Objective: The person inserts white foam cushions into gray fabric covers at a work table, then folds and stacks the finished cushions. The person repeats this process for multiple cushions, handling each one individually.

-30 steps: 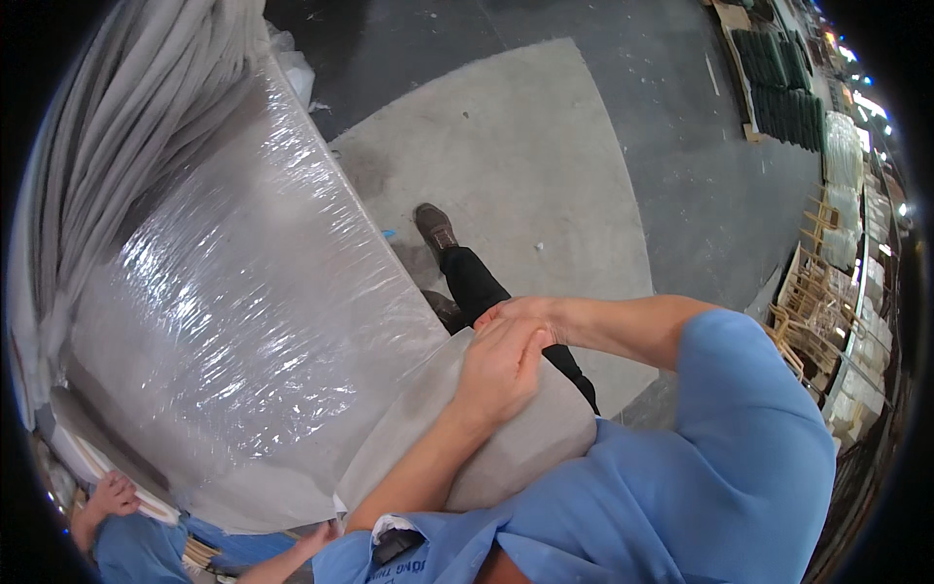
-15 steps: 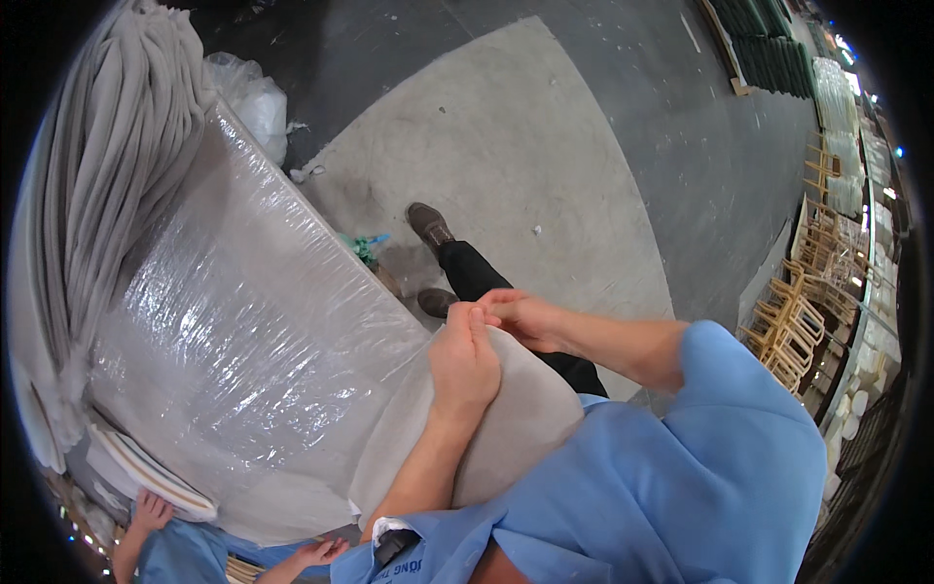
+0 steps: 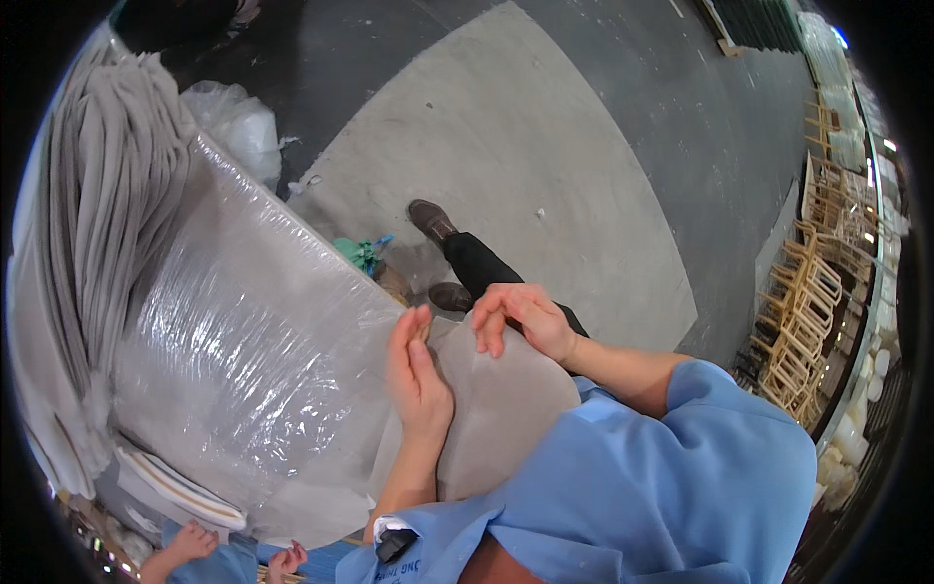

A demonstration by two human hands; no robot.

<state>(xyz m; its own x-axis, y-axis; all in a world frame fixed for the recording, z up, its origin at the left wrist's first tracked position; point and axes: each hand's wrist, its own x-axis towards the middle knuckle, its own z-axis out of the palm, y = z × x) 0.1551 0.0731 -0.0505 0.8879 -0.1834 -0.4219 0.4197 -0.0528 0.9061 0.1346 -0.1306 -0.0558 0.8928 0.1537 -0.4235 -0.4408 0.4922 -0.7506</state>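
Workshop or factory floor, furniture/upholstery type by the look: wooden frames [image 3: 800, 336], chair-like, stacked in rows at right; folds of grey fabric [image 3: 112, 170] heaped on a plastic-covered worktable [image 3: 263, 311], grey cloth piece [image 3: 506, 414] at its near corner. Wide concrete floor [image 3: 545, 127], bagged clear plastic [image 3: 233, 127], wearer's blue shirt [image 3: 642, 477] matching a co-worker's.

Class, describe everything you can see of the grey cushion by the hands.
The grey cushion looks soft, matte and covered in cloth, with a rounded right edge. Its lower side meets the blue shirt. The open left hand is at its left, the curved right hand over its upper edge; finger contact is unclear.
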